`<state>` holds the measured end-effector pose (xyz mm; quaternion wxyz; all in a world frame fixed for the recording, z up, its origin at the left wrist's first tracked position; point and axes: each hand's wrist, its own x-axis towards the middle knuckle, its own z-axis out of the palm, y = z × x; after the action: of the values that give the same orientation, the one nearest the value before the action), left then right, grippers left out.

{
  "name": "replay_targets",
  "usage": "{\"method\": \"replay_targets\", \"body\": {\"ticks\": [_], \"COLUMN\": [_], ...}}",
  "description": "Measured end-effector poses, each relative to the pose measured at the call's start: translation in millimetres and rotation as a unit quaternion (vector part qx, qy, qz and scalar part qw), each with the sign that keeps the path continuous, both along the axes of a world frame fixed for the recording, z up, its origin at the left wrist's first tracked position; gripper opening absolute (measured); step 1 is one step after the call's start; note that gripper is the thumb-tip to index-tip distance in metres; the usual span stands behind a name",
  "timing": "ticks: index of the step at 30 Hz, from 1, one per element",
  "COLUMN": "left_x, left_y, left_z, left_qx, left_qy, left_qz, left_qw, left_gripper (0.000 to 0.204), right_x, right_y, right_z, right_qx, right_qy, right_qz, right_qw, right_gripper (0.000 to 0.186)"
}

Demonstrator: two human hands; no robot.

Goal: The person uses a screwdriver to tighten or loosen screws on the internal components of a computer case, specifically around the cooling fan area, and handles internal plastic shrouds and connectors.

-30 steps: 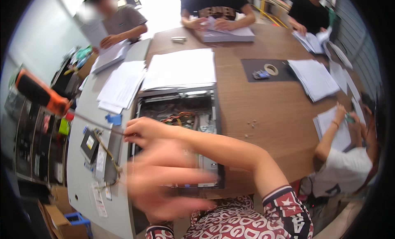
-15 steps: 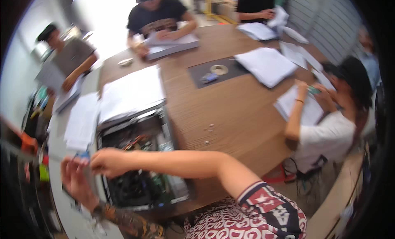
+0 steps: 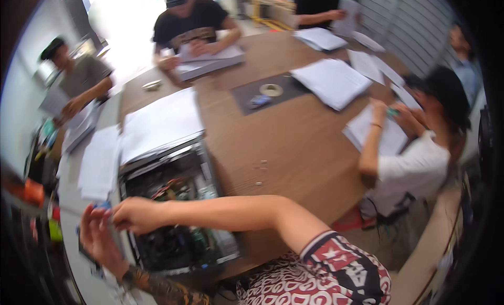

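My left hand (image 3: 100,241) is raised at the left, over the grey table edge, with fingers curled around a small blue object (image 3: 103,205) too blurred to name. Pressed against it from the right, my right hand (image 3: 137,215) is closed in a pinch; what it pinches is hidden. Below my right forearm lies an open computer case (image 3: 227,241), its boards, cables and dark parts exposed. A thick stack of white paper (image 3: 163,121) rests at the far end of the case.
Loose sheets (image 3: 100,161) lie left of the case. On the brown table (image 3: 278,142) are a dark mat (image 3: 242,98), a tape roll (image 3: 271,90), a blue tape-like item (image 3: 259,101), small scraps (image 3: 258,183) and a paper pile (image 3: 333,82). Several people handle papers around it.
My view has shifted slightly, so the table and people sit a little further left. Both hands stay together at the blue object, with little visible movement.
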<state>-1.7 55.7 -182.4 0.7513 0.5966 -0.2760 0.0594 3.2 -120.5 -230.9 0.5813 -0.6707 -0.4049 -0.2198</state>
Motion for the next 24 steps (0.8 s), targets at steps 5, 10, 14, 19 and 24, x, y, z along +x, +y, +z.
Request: {"method": "replay_targets", "body": {"ticks": [5,10,14,19,24], "left_x": [-11,-6,-22,-32,-25], "left_y": [-27,-41,-32,-36,-32], "left_z": [3,4,17,17,9], "left_qx": [0.014,-0.070,-0.016,0.070,0.068], "left_qy": [-0.012,0.016,-0.005,0.040,0.011], "left_qz": [0.112,0.058,0.044,0.024,0.023], "left_qw": [0.993,0.996,0.999,0.996,0.997], "left_gripper": [0.015,0.019,0.024,0.026,0.028], "right_x": [-11,-23,-15,-16,-15], "right_y": [-15,-27,-17,-24,-23], "right_z": [9,25,16,19,20], "right_qx": [-0.025,-0.125,-0.118,-0.089,-0.097], "right_qy": [0.081,0.102,0.088,0.107,0.146], "right_qz": [0.033,-0.043,-0.026,0.003,0.059], "right_qw": [0.996,0.986,0.989,0.990,0.983], "right_gripper": [0.017,0.022,0.015,0.009,0.014]}}
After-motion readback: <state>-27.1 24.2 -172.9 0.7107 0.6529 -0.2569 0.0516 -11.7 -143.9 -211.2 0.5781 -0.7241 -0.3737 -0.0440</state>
